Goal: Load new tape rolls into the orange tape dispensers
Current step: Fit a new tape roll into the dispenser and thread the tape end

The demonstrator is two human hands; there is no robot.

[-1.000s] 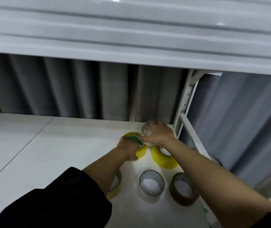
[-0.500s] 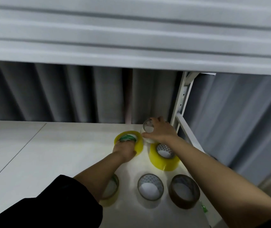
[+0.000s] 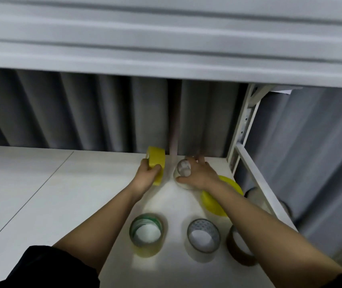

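Sleeve (image 3: 47, 269) of black cloth covers the left upper arm at the lower left, and the bare forearm reaches forward over the white bench (image 3: 41, 194). Left hand (image 3: 147, 175) holds a yellow tape roll (image 3: 156, 163) on edge near the back of the bench, its grip wrapped round the rim, thumb on the near side. Nearer the person a yellowish roll with a green core (image 3: 147, 235) lies flat. Just right of the lifted roll, the right hand (image 3: 199, 173) grips a clear tape roll (image 3: 183, 170), fingers curled over its top. Under that forearm a second yellow roll (image 3: 220, 196) lies on the bench; closer in sit a clear patterned roll (image 3: 204, 238) and a brown roll (image 3: 238, 248). Grey curtain (image 3: 103, 113) hangs behind, and a white frame post (image 3: 242, 125) stands at the right
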